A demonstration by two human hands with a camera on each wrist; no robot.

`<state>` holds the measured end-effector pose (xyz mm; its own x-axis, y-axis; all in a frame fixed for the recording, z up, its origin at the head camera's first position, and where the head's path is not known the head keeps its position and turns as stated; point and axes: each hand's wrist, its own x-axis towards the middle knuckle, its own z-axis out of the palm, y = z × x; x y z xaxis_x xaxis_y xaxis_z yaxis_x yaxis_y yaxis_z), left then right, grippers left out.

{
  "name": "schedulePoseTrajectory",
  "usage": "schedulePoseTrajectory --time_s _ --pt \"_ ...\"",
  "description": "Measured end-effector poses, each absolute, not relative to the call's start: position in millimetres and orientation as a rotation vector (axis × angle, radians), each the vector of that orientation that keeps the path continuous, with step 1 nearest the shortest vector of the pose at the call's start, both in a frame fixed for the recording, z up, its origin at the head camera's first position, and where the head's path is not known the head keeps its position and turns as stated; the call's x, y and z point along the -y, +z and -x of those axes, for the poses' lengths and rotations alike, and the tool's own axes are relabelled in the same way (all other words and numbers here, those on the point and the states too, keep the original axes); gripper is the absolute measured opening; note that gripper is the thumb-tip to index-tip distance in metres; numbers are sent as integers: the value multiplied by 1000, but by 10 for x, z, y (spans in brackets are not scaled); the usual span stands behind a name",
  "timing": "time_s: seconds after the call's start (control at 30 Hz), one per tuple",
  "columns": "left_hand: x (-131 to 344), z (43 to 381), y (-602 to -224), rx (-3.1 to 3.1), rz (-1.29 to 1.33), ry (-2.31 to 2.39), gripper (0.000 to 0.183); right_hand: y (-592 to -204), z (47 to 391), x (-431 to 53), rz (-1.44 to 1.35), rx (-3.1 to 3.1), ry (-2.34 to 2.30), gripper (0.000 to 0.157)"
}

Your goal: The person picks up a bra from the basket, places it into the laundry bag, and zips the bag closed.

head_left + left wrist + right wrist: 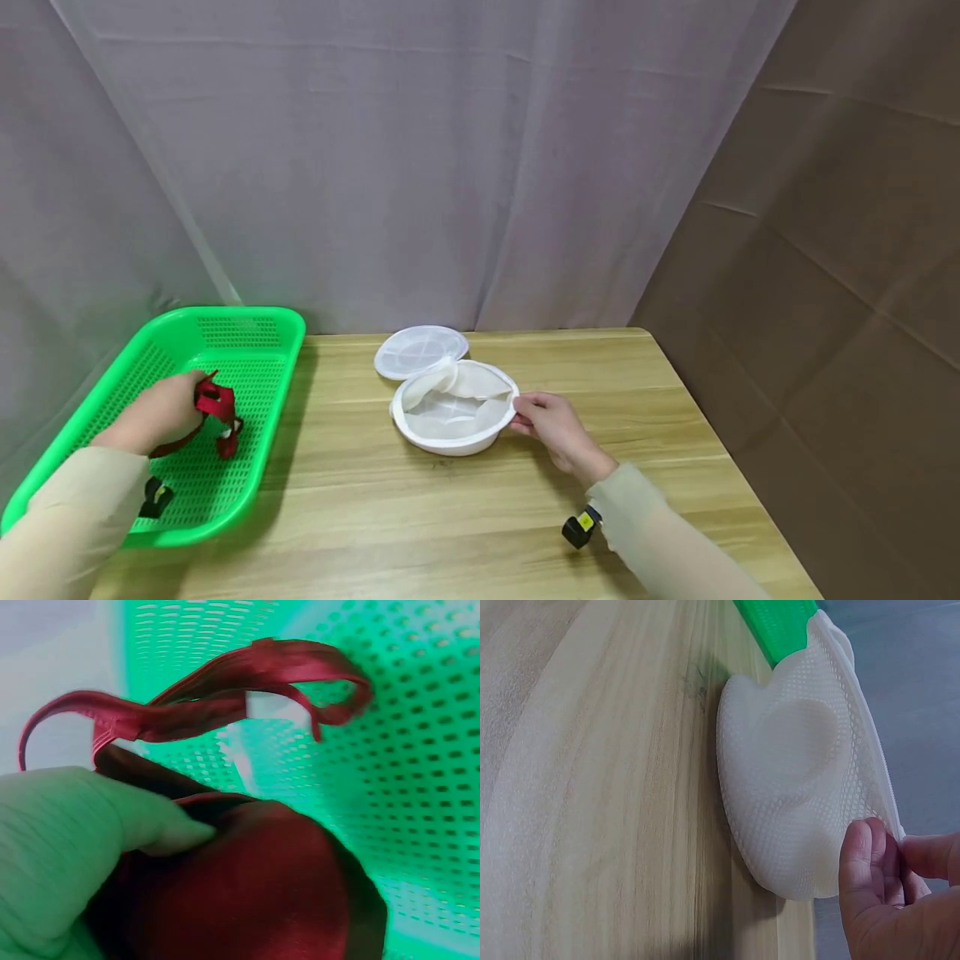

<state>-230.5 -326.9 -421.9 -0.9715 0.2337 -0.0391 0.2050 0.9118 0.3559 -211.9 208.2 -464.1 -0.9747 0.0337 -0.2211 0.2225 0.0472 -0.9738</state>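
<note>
Inside the green basket (281,400), my left hand (167,408) grips a dark red bra (217,402). Its smooth cup (262,877) bulges below my thumb in the left wrist view, and a looped strap (292,664) stands up beyond it. On the table sits a white mesh laundry bag (453,446), unzipped, its mouth facing up. The round mesh lid (420,350) lies folded back behind it. My right hand (553,429) pinches the bag's rim on the right side, thumb over fingers. The right wrist view shows the bag's honeycomb mesh side (780,787).
The basket stands at the left of the wooden table (360,517), with tall perforated walls around my left hand. A grey curtain (412,167) hangs along the back edge. Brown cloth (825,250) covers the right side.
</note>
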Motion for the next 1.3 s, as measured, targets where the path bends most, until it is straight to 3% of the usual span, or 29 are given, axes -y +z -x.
schedulePoseTrajectory --time_s 0.47,0.87,1.3 --pt "2839 2373 -3845 -3218 -311 869 55 -4584 2140 -2051 -266 -2175 -2076 25" --pt "2304 2298 -3521 -3209 -406 1134 57 -4584 2150 -2032 -264 -2181 -2082 24" --pt "1754 2296 -3503 -3141 -560 1280 62 -4583 2123 -2042 -255 -2166 -2085 22"
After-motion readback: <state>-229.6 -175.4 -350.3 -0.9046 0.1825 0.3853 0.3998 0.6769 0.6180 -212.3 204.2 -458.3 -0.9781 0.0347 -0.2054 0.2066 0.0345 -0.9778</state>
